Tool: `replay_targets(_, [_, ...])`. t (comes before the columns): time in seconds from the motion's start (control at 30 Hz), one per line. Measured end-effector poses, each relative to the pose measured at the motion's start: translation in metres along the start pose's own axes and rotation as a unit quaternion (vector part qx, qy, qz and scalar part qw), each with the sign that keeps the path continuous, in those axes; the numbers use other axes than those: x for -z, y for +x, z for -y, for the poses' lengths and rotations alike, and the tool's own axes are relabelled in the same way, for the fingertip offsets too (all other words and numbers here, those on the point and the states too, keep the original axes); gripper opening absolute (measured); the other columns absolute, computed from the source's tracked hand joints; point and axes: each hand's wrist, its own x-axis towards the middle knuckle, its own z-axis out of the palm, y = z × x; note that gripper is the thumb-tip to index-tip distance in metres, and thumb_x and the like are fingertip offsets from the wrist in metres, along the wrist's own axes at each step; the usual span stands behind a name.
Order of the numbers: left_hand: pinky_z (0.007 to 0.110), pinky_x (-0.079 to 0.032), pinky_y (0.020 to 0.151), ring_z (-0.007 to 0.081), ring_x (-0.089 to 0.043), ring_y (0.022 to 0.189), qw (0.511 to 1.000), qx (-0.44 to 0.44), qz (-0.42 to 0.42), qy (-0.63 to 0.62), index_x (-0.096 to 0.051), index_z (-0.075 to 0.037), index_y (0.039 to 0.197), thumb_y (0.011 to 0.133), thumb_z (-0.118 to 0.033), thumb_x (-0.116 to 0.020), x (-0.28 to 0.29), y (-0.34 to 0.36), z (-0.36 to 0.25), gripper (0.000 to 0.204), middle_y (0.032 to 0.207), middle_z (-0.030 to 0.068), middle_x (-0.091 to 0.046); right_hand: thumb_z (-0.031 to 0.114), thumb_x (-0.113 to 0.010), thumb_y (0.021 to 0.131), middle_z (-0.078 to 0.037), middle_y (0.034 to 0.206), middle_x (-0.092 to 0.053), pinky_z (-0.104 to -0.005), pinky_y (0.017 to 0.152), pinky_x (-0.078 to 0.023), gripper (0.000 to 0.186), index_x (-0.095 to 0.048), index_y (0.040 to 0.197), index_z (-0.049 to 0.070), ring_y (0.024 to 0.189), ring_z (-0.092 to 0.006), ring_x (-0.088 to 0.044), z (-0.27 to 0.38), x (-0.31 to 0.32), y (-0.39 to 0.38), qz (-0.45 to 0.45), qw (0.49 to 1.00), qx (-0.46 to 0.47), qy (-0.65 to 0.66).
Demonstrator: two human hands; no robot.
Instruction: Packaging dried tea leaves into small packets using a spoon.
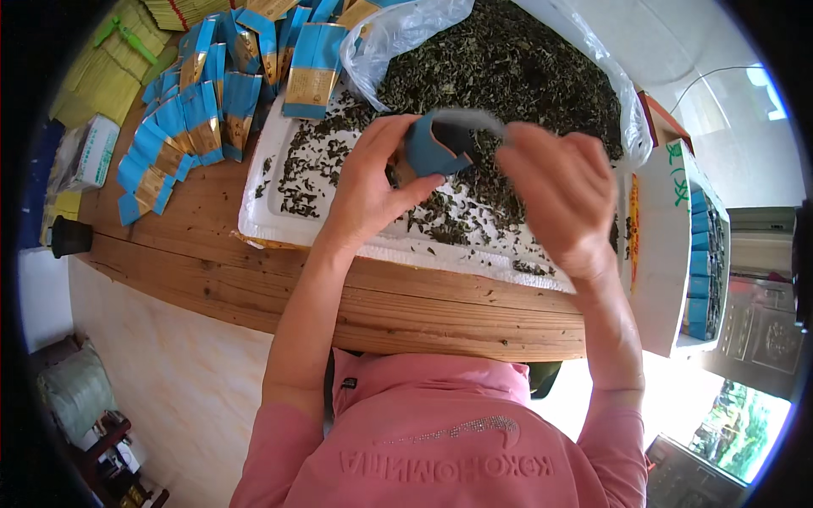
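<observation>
My left hand [366, 188] is wrapped round a small blue packet [423, 154], its mouth standing open toward the right. A greyish spoon [476, 118], smeared by motion, reaches into or over that mouth; which of the two I cannot tell. Its other end runs into my closed right hand [566, 193], also blurred. Both hands are over a white foam tray [254, 205] strewn with dark dried leaves [301, 173]. Behind them a clear plastic bag [366, 63] lies open around a large heap of dried leaves [517, 63].
Several blue and gold packets [199, 123] crowd the wooden table [220, 267] at left. Yellow folded stacks [97, 80] lie at far left, above a tissue-like box [93, 152] and a black cup [71, 237]. At right, a white box [665, 245] holds blue packets.
</observation>
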Motion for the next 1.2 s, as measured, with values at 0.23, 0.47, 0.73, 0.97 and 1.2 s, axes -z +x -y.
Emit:
replay_targets(0.23, [0.028, -0.049, 0.072, 0.0144, -0.058, 0.085, 1.000, 0.003, -0.018, -0.019, -0.056, -0.004, 0.123, 0.071, -0.010, -0.079, 0.000, 0.001, 0.005, 0.057, 0.110, 0.0042, -0.060, -0.002, -0.060, 0.089, -0.011, 0.091, -0.070, -0.0251, 0.070, -0.053, 0.014, -0.068, 0.101, -0.004, 0.078, -0.0147, -0.066, -0.010, 0.031, -0.058, 0.069, 0.809, -0.506, 0.290])
replay_targets(0.47, [0.028, -0.048, 0.073, 0.0155, -0.057, 0.084, 0.999, 0.012, -0.023, -0.017, -0.058, -0.002, 0.117, 0.069, -0.013, -0.079, 0.002, 0.001, 0.001, 0.054, 0.109, 0.0059, -0.059, 0.009, -0.062, 0.090, -0.013, 0.081, -0.068, -0.0277, 0.065, -0.055, 0.018, -0.066, 0.098, -0.006, 0.067, -0.0186, -0.068, -0.005, 0.012, -0.085, 0.145, 0.594, -0.665, 0.430])
replay_targets(0.73, [0.028, -0.047, 0.076, 0.0142, -0.058, 0.085, 1.000, 0.019, -0.005, -0.010, -0.056, -0.003, 0.122, 0.070, -0.018, -0.078, 0.002, 0.002, 0.001, 0.058, 0.110, 0.0047, -0.060, 0.007, -0.061, 0.091, -0.014, 0.085, -0.069, -0.0267, 0.069, -0.054, 0.017, -0.065, 0.099, -0.008, 0.071, -0.0190, -0.069, -0.028, -0.065, -0.079, -0.049, 0.644, -0.654, 0.394])
replay_targets(0.97, [0.028, -0.047, 0.077, 0.0146, -0.059, 0.086, 0.999, 0.033, 0.002, -0.031, -0.056, -0.004, 0.122, 0.071, -0.017, -0.077, 0.002, 0.002, 0.000, 0.057, 0.111, 0.0048, -0.060, 0.001, -0.059, 0.092, -0.012, 0.088, -0.070, -0.0232, 0.072, -0.052, 0.014, -0.065, 0.102, -0.007, 0.081, -0.0154, -0.068, -0.024, -0.053, -0.086, -0.004, 0.803, -0.514, 0.301])
replay_targets(1.2, [0.029, -0.048, 0.073, 0.0156, -0.058, 0.090, 1.000, 0.002, -0.009, -0.016, -0.056, -0.005, 0.123, 0.071, -0.014, -0.078, 0.002, 0.001, 0.002, 0.057, 0.112, 0.0055, -0.059, -0.005, -0.056, 0.091, -0.010, 0.090, -0.069, -0.0239, 0.077, -0.052, 0.014, -0.065, 0.102, -0.006, 0.083, -0.0148, -0.067, -0.020, -0.008, -0.049, -0.019, 0.824, -0.450, 0.344])
